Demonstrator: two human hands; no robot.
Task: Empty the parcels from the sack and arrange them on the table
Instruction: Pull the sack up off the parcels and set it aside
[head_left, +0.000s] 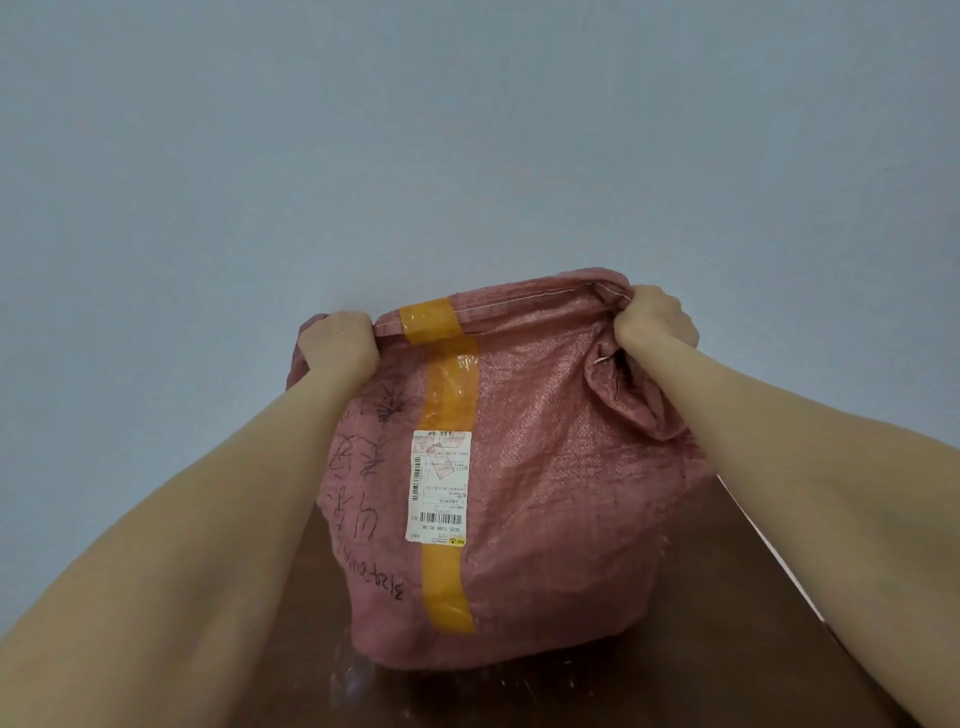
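Vertically, sack (545, 493), stitched seam (519, 305) uppermost.

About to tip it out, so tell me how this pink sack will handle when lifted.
Probably floppy: the sack creases where the left hand and right hand grip its stitched edge. Likely weighty, since its body bulges full over the table. The weave looks grippy; the glossy orange tape may be slick.

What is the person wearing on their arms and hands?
Nothing that shows. The left arm and right arm are bare to the picture's edge: no sleeves. The left hand and right hand wear no gloves, and no watch or bracelet is visible.
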